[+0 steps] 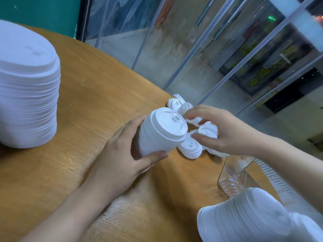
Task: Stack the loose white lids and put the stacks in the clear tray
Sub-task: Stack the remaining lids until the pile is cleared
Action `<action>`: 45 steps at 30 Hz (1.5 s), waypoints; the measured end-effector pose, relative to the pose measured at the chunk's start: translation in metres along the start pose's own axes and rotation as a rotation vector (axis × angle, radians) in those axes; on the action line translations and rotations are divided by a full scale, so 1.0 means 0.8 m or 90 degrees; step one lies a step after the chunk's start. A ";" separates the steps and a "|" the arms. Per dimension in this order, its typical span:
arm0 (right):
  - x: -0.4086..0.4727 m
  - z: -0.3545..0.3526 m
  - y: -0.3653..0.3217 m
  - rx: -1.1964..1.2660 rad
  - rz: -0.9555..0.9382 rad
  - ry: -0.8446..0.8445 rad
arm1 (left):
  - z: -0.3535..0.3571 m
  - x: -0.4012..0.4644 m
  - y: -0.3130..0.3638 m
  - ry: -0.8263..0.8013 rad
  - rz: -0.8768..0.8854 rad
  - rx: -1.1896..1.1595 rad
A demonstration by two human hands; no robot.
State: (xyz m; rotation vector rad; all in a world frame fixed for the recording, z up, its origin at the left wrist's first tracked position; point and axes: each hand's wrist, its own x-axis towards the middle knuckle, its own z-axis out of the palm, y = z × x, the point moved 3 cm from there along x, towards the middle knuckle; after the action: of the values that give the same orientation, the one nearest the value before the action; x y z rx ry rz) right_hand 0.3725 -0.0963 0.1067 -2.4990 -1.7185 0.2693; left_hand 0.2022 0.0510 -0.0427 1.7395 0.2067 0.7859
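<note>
Wooden table (97, 95): left hand (122, 154) grips lid stack (160, 131), right hand (225, 130) pinches loose lids (192, 147)

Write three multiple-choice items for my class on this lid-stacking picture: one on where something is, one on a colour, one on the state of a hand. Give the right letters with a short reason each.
1. Where is the tallest stack of lids?
A. at the table's far left
B. inside the clear tray
C. in the right hand

2. What colour is the table top?
A. black
B. wood brown
C. white

3. What is the left hand doing?
A. lying flat on the table
B. hanging idle
C. gripping a short stack of lids

Answers:
1 A: the tall stack stands at the left edge of the table, apart from the clear tray.
2 B: the bare surface shows brown wood grain.
3 C: the left hand has fingers and thumb curled round a short stack, while the right hand reaches among the loose lids.
</note>
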 end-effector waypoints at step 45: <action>0.013 -0.005 -0.080 0.005 -0.047 0.068 | 0.001 0.001 -0.001 0.004 -0.014 -0.002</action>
State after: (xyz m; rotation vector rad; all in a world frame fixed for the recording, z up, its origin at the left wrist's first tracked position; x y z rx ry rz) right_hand 0.3186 -0.0635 0.1212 -2.3917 -1.7588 0.1339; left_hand 0.2037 0.0509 -0.0430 1.7298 0.2277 0.7753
